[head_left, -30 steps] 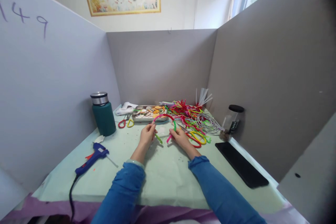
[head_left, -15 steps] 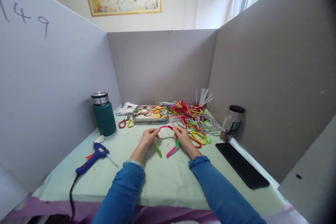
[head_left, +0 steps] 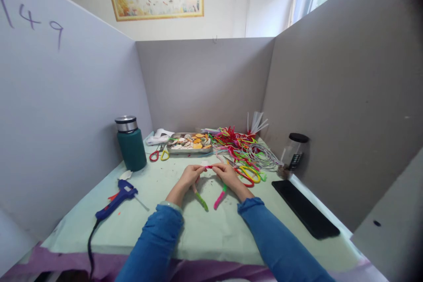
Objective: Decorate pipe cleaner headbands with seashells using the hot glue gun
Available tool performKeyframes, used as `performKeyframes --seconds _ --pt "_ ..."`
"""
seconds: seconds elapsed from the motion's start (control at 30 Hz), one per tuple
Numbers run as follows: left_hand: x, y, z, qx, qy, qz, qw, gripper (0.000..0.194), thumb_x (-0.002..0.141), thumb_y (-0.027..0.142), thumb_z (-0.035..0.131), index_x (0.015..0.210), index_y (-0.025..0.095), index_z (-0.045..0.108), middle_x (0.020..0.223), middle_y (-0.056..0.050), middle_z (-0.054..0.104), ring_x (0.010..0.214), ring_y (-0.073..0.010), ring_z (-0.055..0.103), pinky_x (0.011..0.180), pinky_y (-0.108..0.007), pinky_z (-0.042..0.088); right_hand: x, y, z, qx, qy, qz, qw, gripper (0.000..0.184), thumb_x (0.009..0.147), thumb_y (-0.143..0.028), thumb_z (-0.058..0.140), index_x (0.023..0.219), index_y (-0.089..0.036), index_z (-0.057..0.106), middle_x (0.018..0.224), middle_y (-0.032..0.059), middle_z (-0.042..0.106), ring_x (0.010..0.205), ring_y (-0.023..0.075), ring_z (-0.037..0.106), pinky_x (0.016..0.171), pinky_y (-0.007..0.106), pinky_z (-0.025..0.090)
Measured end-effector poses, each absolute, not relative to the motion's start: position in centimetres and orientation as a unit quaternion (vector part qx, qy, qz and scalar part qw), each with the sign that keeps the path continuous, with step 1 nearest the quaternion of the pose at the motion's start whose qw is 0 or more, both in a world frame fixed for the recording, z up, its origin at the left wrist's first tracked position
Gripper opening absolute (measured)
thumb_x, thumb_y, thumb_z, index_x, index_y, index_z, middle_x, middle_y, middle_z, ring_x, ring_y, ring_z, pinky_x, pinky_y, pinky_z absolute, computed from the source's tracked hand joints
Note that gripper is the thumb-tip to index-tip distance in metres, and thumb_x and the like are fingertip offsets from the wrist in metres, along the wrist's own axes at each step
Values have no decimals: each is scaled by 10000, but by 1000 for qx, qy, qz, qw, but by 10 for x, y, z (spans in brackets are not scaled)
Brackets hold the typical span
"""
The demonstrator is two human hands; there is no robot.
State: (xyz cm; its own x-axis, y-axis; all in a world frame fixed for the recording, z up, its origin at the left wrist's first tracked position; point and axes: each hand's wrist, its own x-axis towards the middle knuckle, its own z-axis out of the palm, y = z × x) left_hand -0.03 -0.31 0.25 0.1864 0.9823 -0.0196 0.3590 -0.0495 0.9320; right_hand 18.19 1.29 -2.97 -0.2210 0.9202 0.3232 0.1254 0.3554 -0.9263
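Observation:
Over the middle of the table, my left hand (head_left: 191, 176) and my right hand (head_left: 227, 175) pinch a curved, fuzzy headband wrapped in pipe cleaner (head_left: 220, 198). Only a short pink-red stretch of it shows between my fingertips. One end hangs green below my left hand; the other, green then pink, hangs below my right. Both hands are closed, and part of the band is hidden behind the fingers. Just right of my right hand lie scissors (head_left: 250, 174) with red and yellow handles.
A tray (head_left: 190, 152) of small flat pieces stands at the back, beside a heap of coloured pipe cleaners (head_left: 233, 139). Left are a green flask (head_left: 132, 150) and a blue glue gun (head_left: 117, 200) with a cord. A jar (head_left: 294, 154) and a black slab (head_left: 304, 208) lie right.
My hands have drawn closer together along the top of the band, covering more of its pink-red part. The hanging ends have swung lower and toward me.

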Motion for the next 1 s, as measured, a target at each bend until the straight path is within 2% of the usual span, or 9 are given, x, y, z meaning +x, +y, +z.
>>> performKeyframes --seconds 0.17,0.27,0.53,0.77,1.0 --pt "0 1 -2 651 532 363 402 475 734 573 574 788 111 670 450 49 442 404 -89 382 406 -212 262 181 9 -24 -406 -664 405 480 304 766 -401 576 847 -137 703 538 -25 472 471 113 375 455 242 267" --pt "1 6 -8 681 509 376 369 489 739 575 554 829 112 682 473 41 470 446 -94 403 451 -216 278 180 6 -21 -398 -682 390 473 296 776 -389 571 841 -135 708 557 -18 494 494 114 387 482 244 292" --pt "1 3 -5 692 531 335 356 440 724 515 537 770 102 681 477 29 477 456 -107 409 475 -238 293 180 4 -21 -393 -713 369 449 269 785 -379 559 726 -144 677 572 -14 500 557 125 427 541 245 327" --pt "2 6 -10 676 533 346 373 453 699 545 574 777 109 667 471 35 485 443 -98 392 466 -234 272 180 5 -22 -393 -708 375 451 230 760 -350 573 654 -155 631 548 -27 475 535 116 417 532 241 323" --pt "2 10 -13 677 538 370 339 380 690 522 600 695 143 610 493 27 522 462 -99 422 481 -229 289 179 5 -22 -396 -710 377 445 223 766 -363 590 710 -154 647 592 -13 532 567 129 474 554 245 366"
